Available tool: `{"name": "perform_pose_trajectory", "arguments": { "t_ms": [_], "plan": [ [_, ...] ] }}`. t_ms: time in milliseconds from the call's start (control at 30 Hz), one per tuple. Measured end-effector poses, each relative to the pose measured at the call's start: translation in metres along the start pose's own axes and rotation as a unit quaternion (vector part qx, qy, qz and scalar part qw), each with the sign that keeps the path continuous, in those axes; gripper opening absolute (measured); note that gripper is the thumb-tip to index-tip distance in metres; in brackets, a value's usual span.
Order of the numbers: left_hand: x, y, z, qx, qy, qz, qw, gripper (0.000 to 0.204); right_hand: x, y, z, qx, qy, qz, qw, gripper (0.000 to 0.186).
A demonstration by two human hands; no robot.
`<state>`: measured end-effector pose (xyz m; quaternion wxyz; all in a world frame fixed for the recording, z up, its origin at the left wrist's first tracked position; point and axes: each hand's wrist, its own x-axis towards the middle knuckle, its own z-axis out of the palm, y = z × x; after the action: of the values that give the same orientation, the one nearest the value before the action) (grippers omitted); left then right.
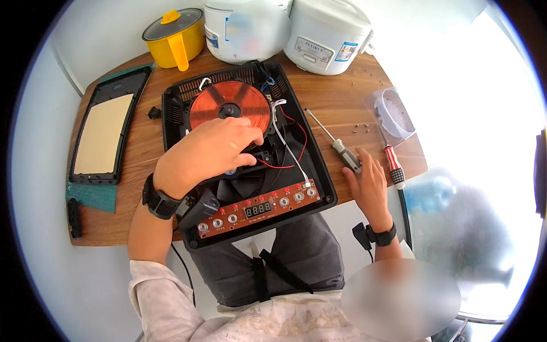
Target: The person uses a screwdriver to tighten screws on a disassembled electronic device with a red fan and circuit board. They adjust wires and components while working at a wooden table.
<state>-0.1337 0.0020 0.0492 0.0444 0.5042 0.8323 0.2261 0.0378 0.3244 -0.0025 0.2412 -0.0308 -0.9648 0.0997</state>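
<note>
An opened induction cooker base (325, 188) lies on the table with its insides bare. My left hand (213, 145) is over the near edge of its round copper coil (199, 108), fingers bent and thumb apart from the forefinger. Nothing shows in the gap between them; the other fingertips are hidden. Below that hand are a black fan (231, 191) and a brown control board (270, 206) with red lights and round buttons. On the right, my right hand (370, 185) has thumb and fingers around the handle end of a grey screwdriver (342, 149), which lies flat on the wood.
A black cover panel (105, 134) lies on a green mat (91, 196) at left. A yellow pot (171, 48) and two white rice cookers (248, 34) stand at the back. A clear container (394, 114), loose screws (358, 128) and a red-handled screwdriver (393, 162) are at right.
</note>
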Motion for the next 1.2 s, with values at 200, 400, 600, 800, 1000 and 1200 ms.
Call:
{"name": "perform_pose_trajectory", "arguments": {
  "t_ms": [200, 400, 600, 800, 1000, 1200],
  "plan": [
    [0.006, -0.007, -0.004, -0.039, -0.058, 0.017, 0.997, 0.034, 0.009, 0.005, 0.009, -0.025, -0.009, -0.003, 1.0, 0.031],
    [0.01, -0.011, -0.007, -0.087, -0.087, -0.007, 0.992, 0.035, 0.009, -0.001, -0.009, 0.096, 0.008, 0.133, 0.986, 0.025],
    [0.011, -0.012, -0.006, -0.086, -0.086, -0.015, 0.992, 0.037, 0.008, -0.021, -0.063, 0.371, 0.052, 0.153, 0.915, 0.03],
    [0.012, -0.009, -0.009, -0.072, -0.105, -0.014, 0.992, 0.043, 0.028, -0.055, -0.08, 0.238, -0.029, -0.037, 0.97, 0.032],
    [0.017, -0.013, -0.01, -0.064, -0.118, -0.004, 0.991, 0.041, 0.035, -0.061, -0.071, 0.224, -0.06, -0.027, 0.972, 0.033],
    [0.016, -0.015, -0.01, -0.067, -0.116, 0.0, 0.991, 0.041, 0.034, -0.06, -0.071, 0.2, -0.078, -0.028, 0.976, 0.033]
  ]
}}
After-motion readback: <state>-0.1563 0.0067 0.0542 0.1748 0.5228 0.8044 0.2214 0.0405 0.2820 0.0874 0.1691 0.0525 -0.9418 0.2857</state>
